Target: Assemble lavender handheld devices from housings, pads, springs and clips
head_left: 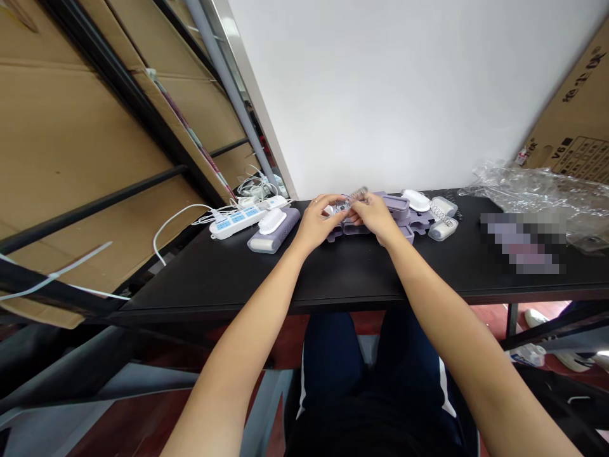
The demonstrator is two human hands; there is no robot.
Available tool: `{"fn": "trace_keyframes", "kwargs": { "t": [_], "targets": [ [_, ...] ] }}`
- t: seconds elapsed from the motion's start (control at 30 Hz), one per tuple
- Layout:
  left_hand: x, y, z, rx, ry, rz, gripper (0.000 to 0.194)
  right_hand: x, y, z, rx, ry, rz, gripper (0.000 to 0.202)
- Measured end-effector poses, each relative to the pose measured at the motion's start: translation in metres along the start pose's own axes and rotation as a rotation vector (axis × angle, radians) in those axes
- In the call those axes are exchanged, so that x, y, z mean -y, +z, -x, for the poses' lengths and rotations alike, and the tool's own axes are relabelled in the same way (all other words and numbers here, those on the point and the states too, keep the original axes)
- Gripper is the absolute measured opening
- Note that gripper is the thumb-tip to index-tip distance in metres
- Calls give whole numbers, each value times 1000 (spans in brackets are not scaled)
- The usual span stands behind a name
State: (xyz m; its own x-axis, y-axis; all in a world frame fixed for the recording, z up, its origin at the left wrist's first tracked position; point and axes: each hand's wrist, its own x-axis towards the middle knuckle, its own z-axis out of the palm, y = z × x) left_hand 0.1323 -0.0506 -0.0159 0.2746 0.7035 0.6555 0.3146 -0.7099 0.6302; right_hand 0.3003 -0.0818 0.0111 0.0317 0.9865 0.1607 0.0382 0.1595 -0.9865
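Observation:
Both my hands meet over the far middle of the black table. The fingers of my left hand [320,221] are closed on a small clear plastic part [341,206]. My right hand [375,214] pinches a metal coil spring [358,193] against that part; its lower end is hidden by fingers. Several light purple plastic housings [396,203] lie behind and beneath my hands. To their right are a white oval cap [415,200], loose coil springs [441,214] and a translucent-ended piece [443,228].
Left of my hands lies a purple housing [280,233] with a white oval piece [272,221] on it, beside a white power strip [238,222] and tangled cables. Crumpled clear plastic film [547,190] and a cardboard box [578,114] are at right. A white panel [404,95] rises behind.

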Motion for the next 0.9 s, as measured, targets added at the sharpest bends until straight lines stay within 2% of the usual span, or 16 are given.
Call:
{"fn": "trace_keyframes", "kwargs": {
  "t": [0.07,0.1,0.2,0.27,0.37,0.53,0.6,0.67,0.77,0.9],
  "targets": [
    [3,0,-2,-28,-56,101,31,-1,1,1,-10,-36,86,6],
    [5,0,-2,-57,-80,143,31,-1,0,3,-43,-87,160,12],
    [8,-1,-5,-139,-119,181,25,4,-5,9,-217,-327,452,32],
    [10,-2,-5,-160,-127,185,19,8,-13,13,-343,-425,640,33],
    [14,-2,-6,-161,-157,189,12,7,-27,15,-471,-448,901,30],
    [12,-3,-6,-172,-165,131,8,-10,-40,12,-462,-314,1115,34],
    [8,-5,-5,-191,-131,69,10,-10,-41,11,-469,-294,1067,35],
    [3,-6,-4,-199,-70,-21,12,-5,-42,8,-489,-321,881,37],
    [-3,-6,-2,-168,38,-137,14,5,-42,5,-457,-347,406,42],
    [-6,-4,2,-95,107,-210,17,9,-42,0,-323,-207,-138,45]
  ]
}}
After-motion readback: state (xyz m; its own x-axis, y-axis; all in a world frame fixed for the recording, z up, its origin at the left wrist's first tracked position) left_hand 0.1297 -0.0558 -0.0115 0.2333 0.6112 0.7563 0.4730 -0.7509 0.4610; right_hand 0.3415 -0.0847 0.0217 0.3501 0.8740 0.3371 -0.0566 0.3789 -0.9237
